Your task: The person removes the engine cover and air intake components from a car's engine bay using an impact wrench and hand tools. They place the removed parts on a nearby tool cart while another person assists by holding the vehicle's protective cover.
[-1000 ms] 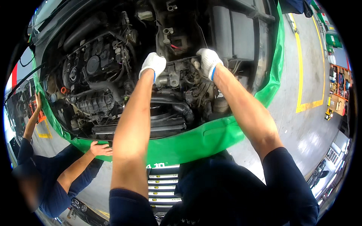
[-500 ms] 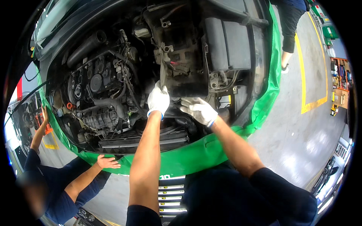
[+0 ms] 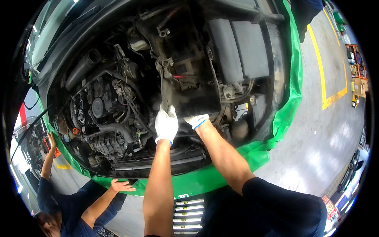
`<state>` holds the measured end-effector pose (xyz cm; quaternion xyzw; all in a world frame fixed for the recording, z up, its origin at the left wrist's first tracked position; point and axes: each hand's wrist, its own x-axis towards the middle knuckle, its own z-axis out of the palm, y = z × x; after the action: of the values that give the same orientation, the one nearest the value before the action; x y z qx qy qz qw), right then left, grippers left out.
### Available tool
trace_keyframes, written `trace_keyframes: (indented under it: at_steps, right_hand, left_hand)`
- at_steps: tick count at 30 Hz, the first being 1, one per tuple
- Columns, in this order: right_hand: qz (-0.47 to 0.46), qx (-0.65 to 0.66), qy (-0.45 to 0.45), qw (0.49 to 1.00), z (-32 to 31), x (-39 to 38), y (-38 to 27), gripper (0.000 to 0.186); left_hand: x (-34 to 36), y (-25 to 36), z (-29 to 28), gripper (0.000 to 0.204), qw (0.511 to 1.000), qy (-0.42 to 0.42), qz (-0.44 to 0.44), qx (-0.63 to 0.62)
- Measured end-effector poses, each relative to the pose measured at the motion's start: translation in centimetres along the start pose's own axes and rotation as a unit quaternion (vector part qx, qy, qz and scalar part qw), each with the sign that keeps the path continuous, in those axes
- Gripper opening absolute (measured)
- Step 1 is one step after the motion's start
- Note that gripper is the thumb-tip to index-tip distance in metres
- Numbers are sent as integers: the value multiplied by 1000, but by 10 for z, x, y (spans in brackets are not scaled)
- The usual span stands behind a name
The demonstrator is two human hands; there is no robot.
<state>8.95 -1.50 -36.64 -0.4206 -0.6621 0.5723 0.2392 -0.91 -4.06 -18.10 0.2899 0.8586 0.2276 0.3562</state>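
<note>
A black, dusty box-like plastic tray (image 3: 197, 101) sits in the engine bay, right of the engine (image 3: 98, 108). My left hand (image 3: 166, 126), in a white knitted glove with a blue cuff, is closed on the upright edge at the tray's near left corner. The gloved fingers of my right hand (image 3: 197, 120) reach beneath the tray's near edge. That edge hides them, so their grip does not show. Inside the tray lie a red wire (image 3: 181, 76) and dark cables.
A grey-black lidded box (image 3: 248, 49) stands right of the tray. Green protective cover (image 3: 213, 173) drapes the car's front edge. At left a co-worker's hand (image 3: 122, 185) rests on it. Another person (image 3: 302, 17) stands far right. A drawer cabinet (image 3: 188, 217) is below me.
My right hand has moved left and forward, from open in front of the tray to under its near edge. My left hand keeps its hold. The whole view has shifted slightly.
</note>
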Motion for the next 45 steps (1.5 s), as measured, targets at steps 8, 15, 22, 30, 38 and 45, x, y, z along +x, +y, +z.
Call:
trace_keyframes:
  at_steps: [8,15,22,30,38,45]
  right_hand:
    - [-22,489,63,870,5,11,13,46]
    - [204,835,65,507,-8,25,-71,49]
    - [39,752,40,657,-14,59,-132,41]
    - [145,380,-121,906,-130,-147,-141,29]
    - [221,580,-257,741,-269,-226,-194,105]
    - [313,-120,-235,912,-266,-234,-242,56]
  left_hand:
    - [6,6,3,38,998,8,28,59]
    - [53,-27,-27,34,996,-21,81,-25]
    - [14,60,-85,31,992,14,39,-122]
    - [-178,22,-44,43,985,144,65,63]
    - [-301,8,-23,45,981,190,-2,43]
    - [-399,12,-18,76,986,159,45,11]
